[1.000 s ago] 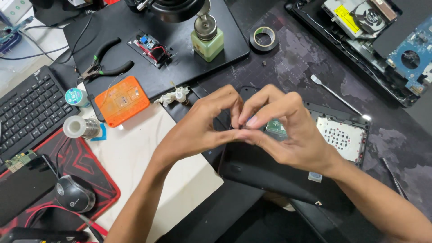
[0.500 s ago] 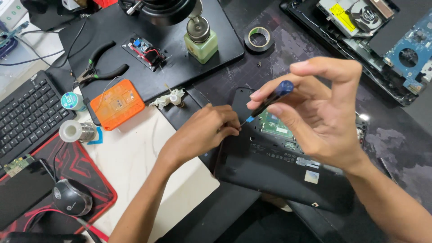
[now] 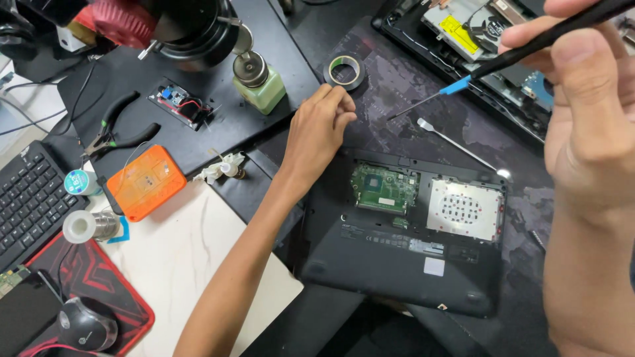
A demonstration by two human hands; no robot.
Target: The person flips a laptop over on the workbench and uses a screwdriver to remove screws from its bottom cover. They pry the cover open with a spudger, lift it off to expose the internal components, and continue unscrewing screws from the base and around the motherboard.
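Holding a black-handled screwdriver with a blue collar and thin metal shaft (image 3: 509,56), the right hand (image 3: 589,112) is raised close to the camera at the right edge of view, thumb and fingers clamped on the handle; the tip points down-left and hangs in the air above the dark mottled mat (image 3: 403,79), touching nothing.

Left hand (image 3: 321,129) lies knuckles-up on the mat, just beyond the far left corner of the opened black laptop base (image 3: 397,264). Fingers curled loosely together; whether anything sits under them cannot be told. Fingertips are near, but apart from, a roll of black tape (image 3: 346,71).

Laptop base lies underside-up at the near middle of the worktop, with its cover off over a green circuit board (image 3: 385,188) and, beside it to the right, a silvery perforated drive bay (image 3: 464,209). A slim metal pry tool (image 3: 460,149) lies on the mat just past the laptop's far edge.

Toward the left of the worktop: pale green dispenser bottle with metal top (image 3: 259,82), black-handled pliers (image 3: 119,129), orange rounded plastic case (image 3: 146,182), spool of solder wire (image 3: 89,226), black keyboard (image 3: 30,205) at the left edge, dark mouse (image 3: 86,324) on a red-and-black pad (image 3: 99,277) at the near left corner. A second dismantled laptop (image 3: 476,33) sits at the far right.
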